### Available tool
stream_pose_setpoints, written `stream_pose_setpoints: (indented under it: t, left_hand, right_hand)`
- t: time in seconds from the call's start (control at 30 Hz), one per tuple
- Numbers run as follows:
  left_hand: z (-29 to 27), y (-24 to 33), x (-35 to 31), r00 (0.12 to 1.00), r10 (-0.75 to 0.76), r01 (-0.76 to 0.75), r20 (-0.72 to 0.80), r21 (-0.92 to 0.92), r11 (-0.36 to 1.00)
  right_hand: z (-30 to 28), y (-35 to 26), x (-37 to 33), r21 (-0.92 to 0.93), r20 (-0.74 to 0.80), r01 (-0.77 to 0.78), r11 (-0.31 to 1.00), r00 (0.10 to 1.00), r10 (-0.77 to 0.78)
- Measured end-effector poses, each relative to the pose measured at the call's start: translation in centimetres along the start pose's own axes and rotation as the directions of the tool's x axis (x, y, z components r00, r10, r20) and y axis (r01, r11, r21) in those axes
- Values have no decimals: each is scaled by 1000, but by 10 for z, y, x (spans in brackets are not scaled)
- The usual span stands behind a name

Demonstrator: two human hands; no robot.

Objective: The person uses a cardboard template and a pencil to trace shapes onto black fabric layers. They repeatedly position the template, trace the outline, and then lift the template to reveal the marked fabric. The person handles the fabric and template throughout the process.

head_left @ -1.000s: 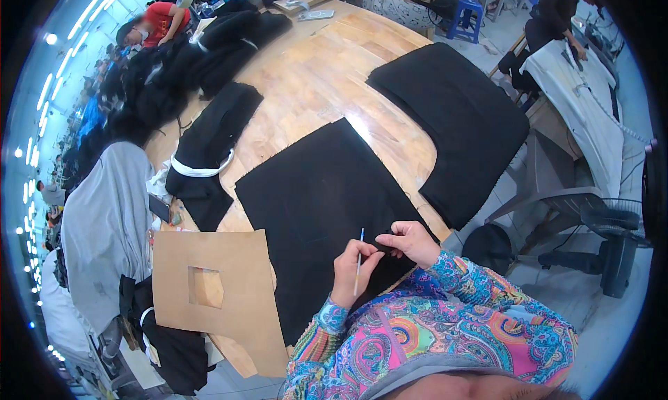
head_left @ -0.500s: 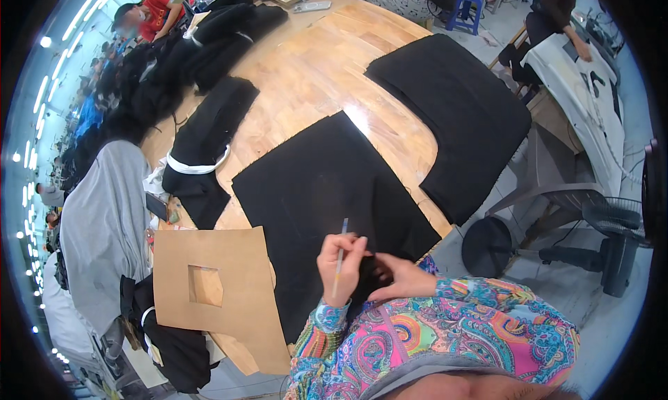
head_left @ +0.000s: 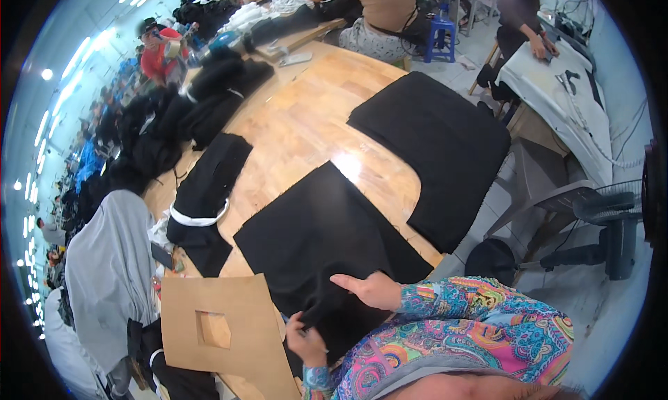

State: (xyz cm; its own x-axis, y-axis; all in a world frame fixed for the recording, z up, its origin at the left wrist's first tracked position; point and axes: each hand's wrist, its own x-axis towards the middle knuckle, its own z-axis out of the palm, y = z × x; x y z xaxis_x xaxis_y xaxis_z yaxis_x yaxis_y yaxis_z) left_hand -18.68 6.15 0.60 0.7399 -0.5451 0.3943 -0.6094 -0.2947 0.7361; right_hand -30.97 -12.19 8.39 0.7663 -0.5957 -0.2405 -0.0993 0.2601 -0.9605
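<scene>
A squarish black fabric piece (head_left: 320, 219) with frayed edges lies on the wooden table in front of me, rumpled and raised near my body. My left hand (head_left: 306, 341) pinches its near left edge, fingers bent. Over the near part of the same piece, my right hand (head_left: 376, 290) holds a fold, its thumb stretched to the left and the other fingers hidden by the cloth. No pen shows in either hand. Beside my left hand is a brown card template (head_left: 243, 302) with a window cut in it, overhanging the table edge.
At the right of the table (head_left: 306, 115) lies a curved stack of black fabric (head_left: 438, 142). Left are a black bundle tied with a white band (head_left: 198, 220) and a grey cloth (head_left: 111, 261). A fan (head_left: 612, 219) stands right. Other people work beyond the table.
My left hand has moved down and left to the fabric's edge; the pen it held is out of sight. My right hand has shifted left over the cloth. The view has tilted up.
</scene>
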Motion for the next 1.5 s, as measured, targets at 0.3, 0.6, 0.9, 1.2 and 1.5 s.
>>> stream_pose_setpoints:
  t: [0.3, 0.6, 0.9, 1.2, 1.5]
  left_hand:
    - [-58, 115, 93, 926, 353, -369, -130, -497, 785]
    - [57, 164, 250, 963, 205, -104, 174, -462, 881]
    - [82, 273, 269, 689, 619, -723, -377, -288, 629]
    - [211, 205, 178, 607, 783, -663, 136, -456, 594]
    - [272, 172, 84, 526, 782, -622, 334, -475, 622]
  right_hand:
    - [-111, -133, -61, -476, -48, 621, 623, 689, -723]
    - [-248, -196, 97, 206, -518, 386, 899, 823, -234]
    - [-344, -332, 151, -162, -347, 642, 750, 674, -652]
    - [-440, -162, 160, -220, -652, 164, 962, 709, -270]
    - [-499, 8, 126, -409, -878, -127, 904, 325, -352]
